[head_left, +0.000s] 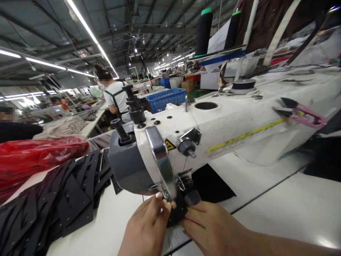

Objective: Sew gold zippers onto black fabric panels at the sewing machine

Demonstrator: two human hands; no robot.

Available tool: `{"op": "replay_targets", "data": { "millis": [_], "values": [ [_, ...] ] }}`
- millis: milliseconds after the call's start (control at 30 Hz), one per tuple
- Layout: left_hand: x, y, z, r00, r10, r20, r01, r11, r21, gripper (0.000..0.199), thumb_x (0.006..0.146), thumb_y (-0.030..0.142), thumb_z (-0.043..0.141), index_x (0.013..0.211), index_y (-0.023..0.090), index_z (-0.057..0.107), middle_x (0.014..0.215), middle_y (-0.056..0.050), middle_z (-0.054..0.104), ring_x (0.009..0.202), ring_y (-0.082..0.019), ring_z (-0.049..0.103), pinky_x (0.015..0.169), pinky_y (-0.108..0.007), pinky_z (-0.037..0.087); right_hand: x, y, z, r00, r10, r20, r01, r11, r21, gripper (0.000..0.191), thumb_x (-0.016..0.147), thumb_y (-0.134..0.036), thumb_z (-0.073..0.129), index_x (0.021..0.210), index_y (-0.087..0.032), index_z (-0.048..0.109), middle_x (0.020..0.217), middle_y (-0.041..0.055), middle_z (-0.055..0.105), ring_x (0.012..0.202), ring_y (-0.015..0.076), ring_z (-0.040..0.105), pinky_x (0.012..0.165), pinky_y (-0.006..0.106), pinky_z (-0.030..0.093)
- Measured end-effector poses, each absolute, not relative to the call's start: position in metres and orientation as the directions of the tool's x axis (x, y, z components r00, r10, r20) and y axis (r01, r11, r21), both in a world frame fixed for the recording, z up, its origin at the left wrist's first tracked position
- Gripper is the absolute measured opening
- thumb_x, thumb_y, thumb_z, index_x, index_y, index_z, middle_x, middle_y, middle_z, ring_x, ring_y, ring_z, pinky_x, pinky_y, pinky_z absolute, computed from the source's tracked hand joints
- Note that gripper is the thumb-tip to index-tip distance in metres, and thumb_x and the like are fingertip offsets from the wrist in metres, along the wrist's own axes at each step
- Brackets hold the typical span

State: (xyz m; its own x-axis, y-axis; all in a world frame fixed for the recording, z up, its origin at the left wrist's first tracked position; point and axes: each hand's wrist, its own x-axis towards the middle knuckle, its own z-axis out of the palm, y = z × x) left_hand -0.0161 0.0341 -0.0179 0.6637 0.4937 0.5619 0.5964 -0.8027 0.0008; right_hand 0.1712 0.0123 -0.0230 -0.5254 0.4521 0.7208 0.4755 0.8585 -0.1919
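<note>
A white and grey sewing machine (pixel 165 142) fills the middle of the view. Under its head, a small black piece (pixel 178 211) lies by the needle area. My left hand (pixel 150 222) is closed at the needle area, its fingertips pinched beside the thread guide; what they pinch is too small to make out. My right hand (pixel 210 224) presses on the right edge of the black piece with its fingers together, the fingertips partly hidden. Behind the needle area, a black fabric panel (pixel 214 185) lies flat on the white table (pixel 125 217).
Many black cut pieces (pixel 73 199) overlap at the left, near a red plastic bag (pixel 39 156). Pink-handled snips (pixel 309 115) rest on the machine arm. Black thread cones (pixel 204 33) stand above. Beyond are a blue crate (pixel 166 99) and a person in white (pixel 117 97).
</note>
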Motion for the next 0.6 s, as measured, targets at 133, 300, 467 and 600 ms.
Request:
{"op": "replay_targets", "data": {
  "millis": [133, 300, 467, 600],
  "values": [
    [-0.016, 0.039, -0.018, 0.643, 0.488, 0.590, 0.606, -0.796, -0.003, 0.024, 0.091, 0.017, 0.032, 0.087, 0.018, 0.056, 0.076, -0.006, 0.061, 0.064, -0.017, 0.063, 0.055, -0.026, 0.056, 0.171, 0.016, -0.020, -0.528, 0.502, 0.685, 0.498, 0.836, -0.230, 0.035, 0.091, -0.010, 0.031, 0.087, -0.009, 0.065, 0.089, 0.0096, 0.067, 0.087, 0.0172, 0.060, 0.092, 0.026, 0.044],
    [-0.019, 0.030, -0.007, 0.686, 0.463, 0.561, 0.602, -0.795, -0.080, 0.028, 0.093, 0.018, 0.029, 0.101, 0.014, 0.055, 0.091, -0.011, 0.065, 0.085, -0.020, 0.066, 0.069, -0.026, 0.058, 0.170, 0.012, -0.025, -0.518, 0.483, 0.707, 0.570, 0.810, -0.136, 0.032, 0.090, -0.010, 0.034, 0.089, -0.007, 0.066, 0.088, 0.0113, 0.067, 0.089, 0.0198, 0.061, 0.089, 0.030, 0.047],
    [-0.022, 0.021, -0.004, 0.739, 0.400, 0.542, 0.557, -0.816, -0.157, 0.026, 0.091, 0.009, 0.034, 0.099, 0.014, 0.059, 0.095, -0.010, 0.068, 0.094, -0.020, 0.064, 0.087, -0.032, 0.051, 0.170, 0.009, -0.035, -0.485, 0.443, 0.754, 0.628, 0.777, -0.053, 0.033, 0.088, -0.006, 0.036, 0.084, -0.007, 0.068, 0.081, 0.0105, 0.068, 0.082, 0.0203, 0.063, 0.084, 0.030, 0.051],
    [-0.021, 0.024, -0.004, 0.745, 0.387, 0.544, 0.550, -0.817, -0.172, 0.028, 0.091, 0.009, 0.034, 0.094, 0.012, 0.061, 0.091, -0.011, 0.068, 0.092, -0.021, 0.065, 0.086, -0.034, 0.052, 0.170, 0.011, -0.034, -0.496, 0.444, 0.746, 0.612, 0.788, -0.062, 0.037, 0.090, -0.008, 0.032, 0.082, -0.008, 0.068, 0.080, 0.0100, 0.068, 0.083, 0.0196, 0.063, 0.085, 0.029, 0.050]
  ]
}}
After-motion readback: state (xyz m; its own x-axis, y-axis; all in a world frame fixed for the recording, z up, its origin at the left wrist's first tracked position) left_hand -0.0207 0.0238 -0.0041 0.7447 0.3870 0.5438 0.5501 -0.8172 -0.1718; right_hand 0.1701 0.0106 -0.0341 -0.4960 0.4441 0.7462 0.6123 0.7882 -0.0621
